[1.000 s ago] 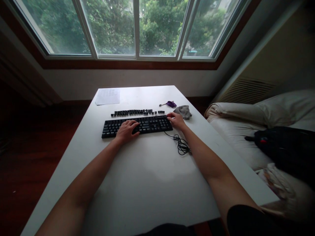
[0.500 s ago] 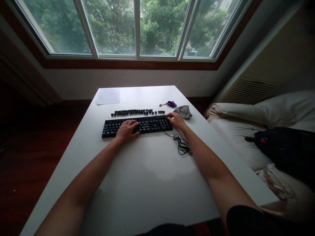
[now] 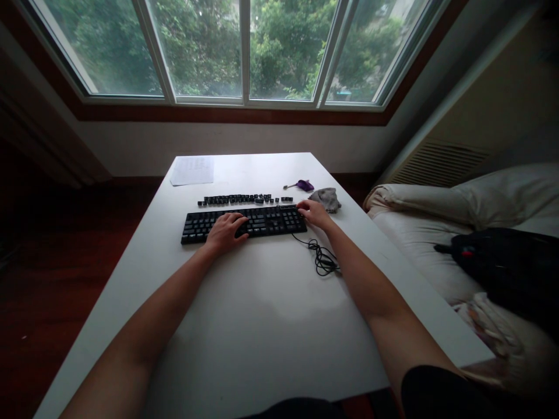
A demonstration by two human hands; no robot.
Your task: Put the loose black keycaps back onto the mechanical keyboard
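Note:
A black keyboard (image 3: pixel 262 222) lies across the white table, facing me. Palm down over its middle keys, my left hand (image 3: pixel 226 231) rests with thumb and fingers apart, open. At the keyboard's upper right corner my right hand (image 3: pixel 312 212) is closed, thumb and forefinger together; what sits between the fingertips is too small to make out. Behind the keyboard runs a line of loose black keycaps (image 3: pixel 236 199), a few of them set apart toward the right. A coiled black cable (image 3: pixel 324 260) lies below the right hand, partly beside my forearm.
Past my right hand is a crumpled grey cloth (image 3: pixel 329 199), with a small purple brush (image 3: pixel 304 185) behind it. A sheet of paper (image 3: pixel 192 171) lies at the table's far left corner. Right of the table stands a pale sofa (image 3: pixel 406 203) bearing a black bag (image 3: pixel 502 262).

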